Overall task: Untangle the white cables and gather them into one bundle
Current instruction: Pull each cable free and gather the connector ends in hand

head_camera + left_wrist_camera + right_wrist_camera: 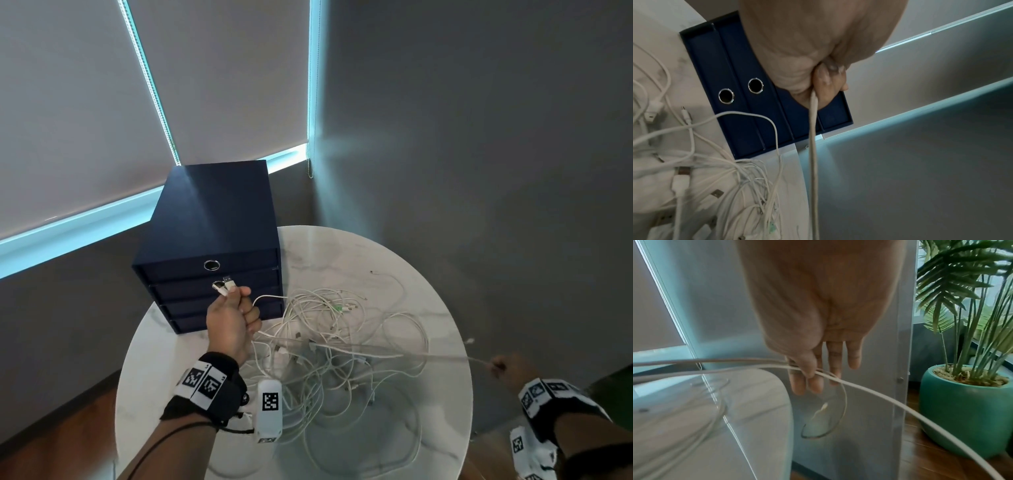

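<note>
A tangle of white cables [329, 342] lies spread over the round white marble table [428, 274]. My left hand [236, 315] is raised in front of the blue drawer box and grips cable ends in a fist, with two USB plugs [224, 286] sticking out above the thumb. In the left wrist view a cable [813, 146] runs down out of that fist [826, 78]. My right hand [501, 365] is off the table's right edge and pinches a white cable [394, 354] pulled taut across the pile. In the right wrist view thumb and fingers [807, 369] hold that cable [869, 392].
A dark blue drawer box [209, 246] stands at the table's back left. A white tagged device [269, 411] hangs by my left wrist. Beyond the table's right side stand a grey panel [879, 402] and a potted palm in a teal pot [962, 410] on the wooden floor.
</note>
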The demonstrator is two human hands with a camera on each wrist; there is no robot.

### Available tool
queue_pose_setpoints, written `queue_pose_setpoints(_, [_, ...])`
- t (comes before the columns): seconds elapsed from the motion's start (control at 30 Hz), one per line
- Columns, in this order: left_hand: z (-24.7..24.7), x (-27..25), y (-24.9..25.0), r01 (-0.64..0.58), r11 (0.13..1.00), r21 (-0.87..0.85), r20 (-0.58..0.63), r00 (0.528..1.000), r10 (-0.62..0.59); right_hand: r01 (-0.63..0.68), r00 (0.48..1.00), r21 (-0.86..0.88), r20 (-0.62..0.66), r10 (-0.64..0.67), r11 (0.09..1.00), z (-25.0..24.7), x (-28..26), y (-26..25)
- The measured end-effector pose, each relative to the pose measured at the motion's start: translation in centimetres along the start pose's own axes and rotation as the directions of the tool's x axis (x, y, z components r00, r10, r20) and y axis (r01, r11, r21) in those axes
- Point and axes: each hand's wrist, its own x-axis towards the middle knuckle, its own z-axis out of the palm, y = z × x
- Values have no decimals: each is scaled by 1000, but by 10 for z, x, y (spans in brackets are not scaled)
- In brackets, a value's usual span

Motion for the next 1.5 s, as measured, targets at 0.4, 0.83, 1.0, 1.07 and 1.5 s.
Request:
queue_pose_setpoints(0.4, [5,-16,-32,-18,981,192,89,996,1,180,984,62,-3,-180,982,6,-21,-132])
queue_pose_setpoints(0.83, [13,-23,-45,-119,925,360,189,981,52,289,855,313,342,-391,905,81,-71,-243])
queue_pose_setpoints(1.0, [18,-23,-48,-62,942,330,227,974,-15,273,845,685,165,-509,675,66,-91,-270])
queue_pose_setpoints(1.07, [25,-25,-51,-71,935,346,247,969,-18,255,805,788,149,-575,560,52,-104,-291])
queue_pose_setpoints(1.5, [30,-40,-54,20,984,179,344,935,-81,524,781,844,-422,-461,115,-106,-115,-357])
